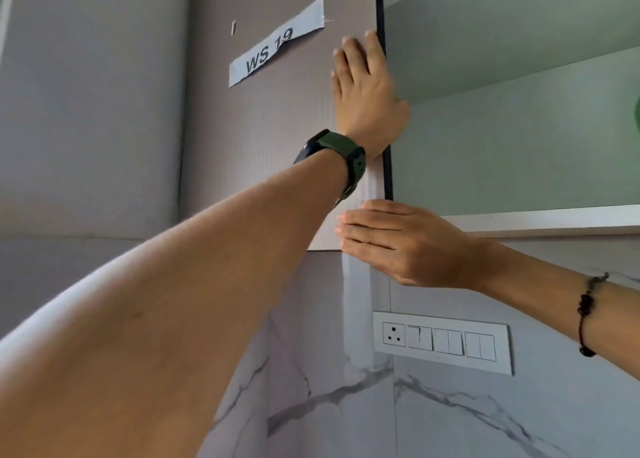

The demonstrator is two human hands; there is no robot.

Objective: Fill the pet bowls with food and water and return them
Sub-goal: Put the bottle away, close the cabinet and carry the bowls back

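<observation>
A: Where are the hands seen?
B: The left hand (367, 90) is laid flat, fingers straight and together, on the cabinet door (277, 128) at upper centre. The right hand (398, 243) is held below it, fingers straight and pressed together, at the door's lower corner.
A: And the pet bowls?
B: None are shown; a green edge (637, 114) is glimpsed at far right, unidentifiable
</observation>
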